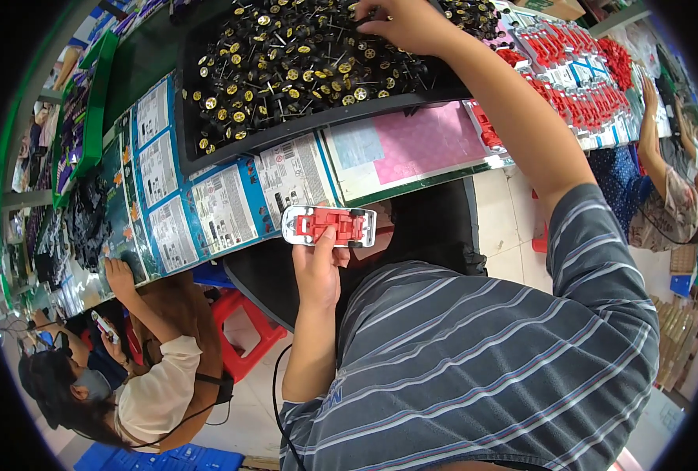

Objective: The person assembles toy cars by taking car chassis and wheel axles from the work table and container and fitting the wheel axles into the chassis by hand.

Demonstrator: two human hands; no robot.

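Green and glossy, the worktop [145, 59] is stretched across the room above pale floor tiles [499, 224]. A deep, smooth-walled black plastic tray [286, 129] is set upon it, and printed sheets [223, 208] bordered in blue are laid flat along the near side, with a pink sheet [435, 145] placed further right. A person in a pale top [160, 385] is seated at the left, near a red plastic stool [247, 326]; other people are partly seen at the right. Red-and-white toy parts [584, 102] are lined up in rows beyond the tray.

The right hand [400, 27] is extended over the tray with fingers curled close together; whether anything is gripped cannot be told. By the left hand [317, 271], closed with the thumb pressed on the red underside, a rounded, oblong toy car [329, 226] with a white rim is held upside down, near the worktop's edge. Black wheels are seen at its right end. The tray is heaped with wheel sets [302, 74], black with yellow hubs and thin metallic axles.
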